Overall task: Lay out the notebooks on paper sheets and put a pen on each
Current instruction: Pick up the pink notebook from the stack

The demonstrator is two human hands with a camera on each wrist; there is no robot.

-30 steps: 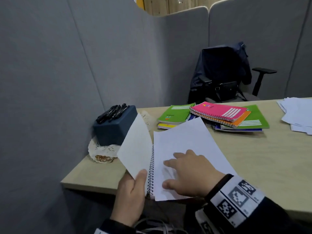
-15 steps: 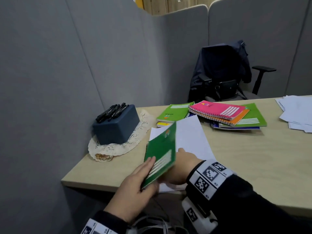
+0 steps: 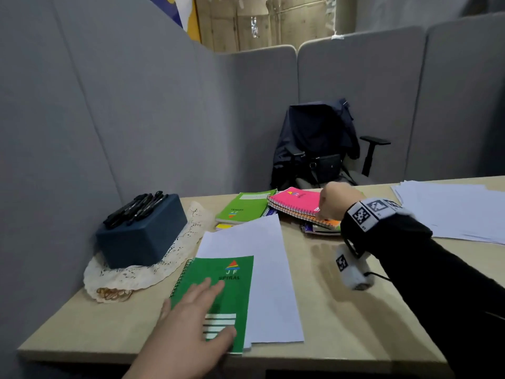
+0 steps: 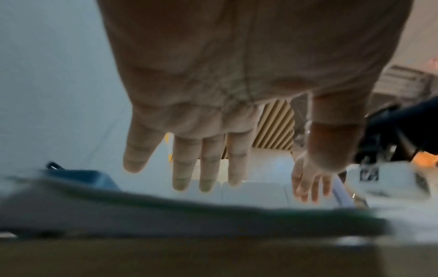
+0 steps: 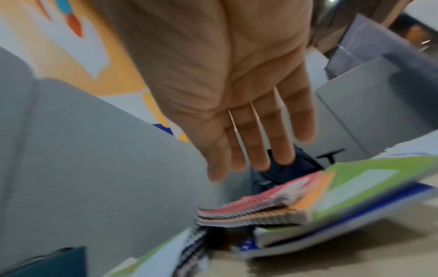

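A dark green spiral notebook [image 3: 232,280] lies closed on a white paper sheet [image 3: 262,242] near the table's front edge. My left hand [image 3: 202,310] rests flat on its cover, fingers straight; the left wrist view shows the same hand [image 4: 211,165] spread above the green cover [image 4: 237,211]. My right hand [image 3: 336,201] hovers at the back over a pink notebook [image 3: 295,199] that tops a loose stack. In the right wrist view that hand [image 5: 249,146] has straight fingers and holds nothing above the pink notebook [image 5: 260,198]. Several black pens [image 3: 136,207] lie on a dark blue box [image 3: 142,239].
The blue box stands on a lace doily [image 3: 164,261] at the left, against the grey partition. A light green notebook [image 3: 243,206] lies left of the pink one. Loose white sheets [image 3: 451,209] are piled at the far right. A chair with a dark jacket [image 3: 319,143] stands behind the table.
The green notebook went from open to closed and now lies flat on the sheet under my left hand. My right hand left it and moved back to the notebook stack.
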